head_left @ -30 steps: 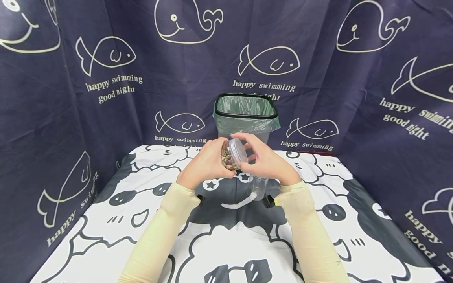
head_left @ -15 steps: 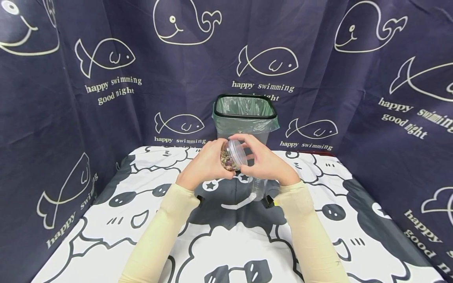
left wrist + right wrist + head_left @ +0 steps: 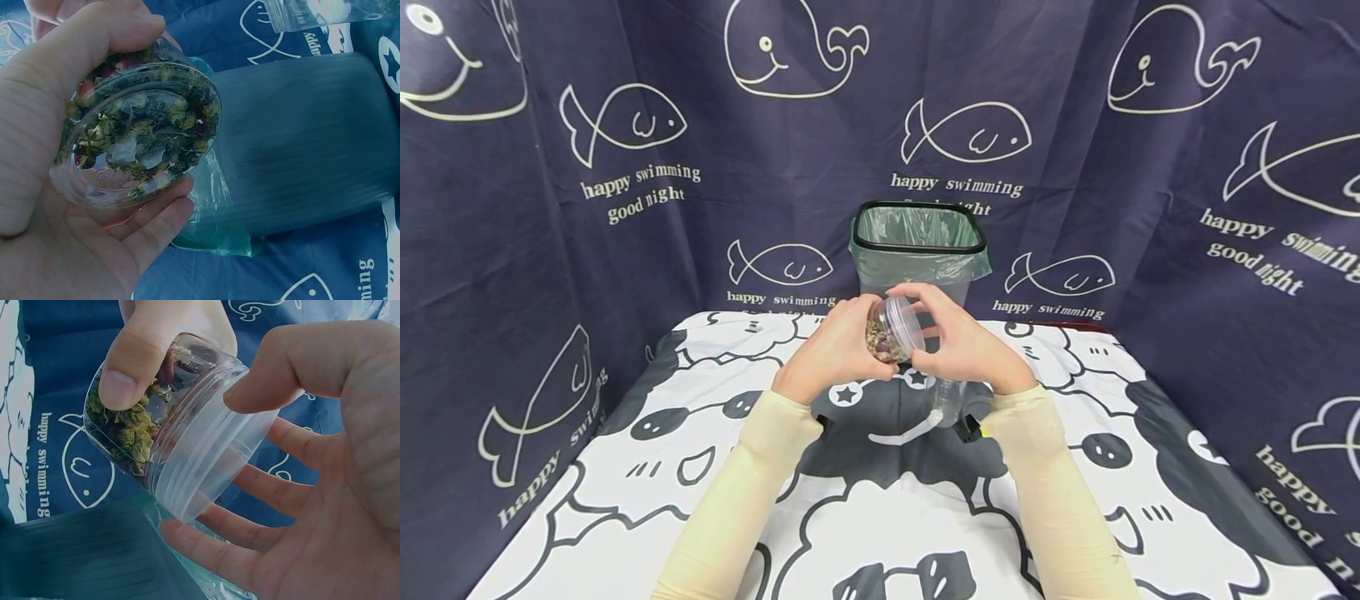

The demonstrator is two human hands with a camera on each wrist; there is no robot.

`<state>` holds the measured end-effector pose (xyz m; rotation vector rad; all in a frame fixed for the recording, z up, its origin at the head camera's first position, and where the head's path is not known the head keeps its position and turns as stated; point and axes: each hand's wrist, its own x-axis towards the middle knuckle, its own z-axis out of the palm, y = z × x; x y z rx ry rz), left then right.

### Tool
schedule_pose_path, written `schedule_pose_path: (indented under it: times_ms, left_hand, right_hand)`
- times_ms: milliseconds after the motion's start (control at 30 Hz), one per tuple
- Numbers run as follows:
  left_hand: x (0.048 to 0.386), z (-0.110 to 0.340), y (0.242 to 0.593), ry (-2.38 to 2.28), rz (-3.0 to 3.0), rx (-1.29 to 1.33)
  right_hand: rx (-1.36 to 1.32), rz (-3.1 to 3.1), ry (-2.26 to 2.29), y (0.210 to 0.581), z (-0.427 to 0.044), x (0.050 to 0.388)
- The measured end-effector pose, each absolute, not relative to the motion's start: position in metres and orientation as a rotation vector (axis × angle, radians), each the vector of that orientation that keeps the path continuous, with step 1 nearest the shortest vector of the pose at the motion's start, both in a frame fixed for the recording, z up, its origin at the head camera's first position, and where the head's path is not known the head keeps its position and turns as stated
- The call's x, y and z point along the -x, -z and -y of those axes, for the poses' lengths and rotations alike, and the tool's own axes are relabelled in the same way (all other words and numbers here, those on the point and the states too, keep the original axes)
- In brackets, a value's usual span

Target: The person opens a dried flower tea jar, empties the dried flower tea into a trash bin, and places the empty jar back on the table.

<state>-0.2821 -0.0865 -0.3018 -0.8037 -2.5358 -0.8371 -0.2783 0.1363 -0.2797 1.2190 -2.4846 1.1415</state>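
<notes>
A clear plastic jar [image 3: 880,337] of dried flowers is held tilted above the table, in front of the bin. My left hand [image 3: 835,354] grips its body, thumb on the near side. In the left wrist view the jar's base [image 3: 140,137] faces the camera, with the flowers pressed behind it. The jar's translucent lid [image 3: 203,450] sits on its mouth. My right hand [image 3: 966,346] holds this lid by the rim, thumb on one side and fingers spread around the other. Some right fingertips are hidden behind the lid in the right wrist view.
Behind the hands stands a bin [image 3: 921,247] with a black rim and a green liner. Another clear plastic container [image 3: 949,404] stands on the table below my right hand, partly covered by it. A cartoon-sheep cloth [image 3: 700,492] covers the table; dark blue curtains [image 3: 812,167] enclose it.
Both hands keep their places on the jar and lid. Only a very slight shift of the head view shows.
</notes>
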Motion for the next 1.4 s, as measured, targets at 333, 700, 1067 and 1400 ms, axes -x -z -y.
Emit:
schedule_pose_path:
  times_ms: [333,700,1067,1400]
  left_hand:
    - [0.282,0.087,0.301,0.829,2.544,0.802]
    - [0.279,0.096,0.297,0.849,2.543,0.706]
    - [0.280,0.110,0.286,0.890,2.526,0.643]
    - [0.279,0.118,0.282,0.949,2.486,0.615]
  right_hand:
    - [-1.175,2.489,-1.176,0.277,-0.142,0.277]
    - [-1.167,2.461,-1.197,0.276,-0.146,0.279]
    - [-1.125,2.484,-1.177,0.279,-0.148,0.287]
    - [-1.030,2.571,-1.110,0.286,-0.147,0.295]
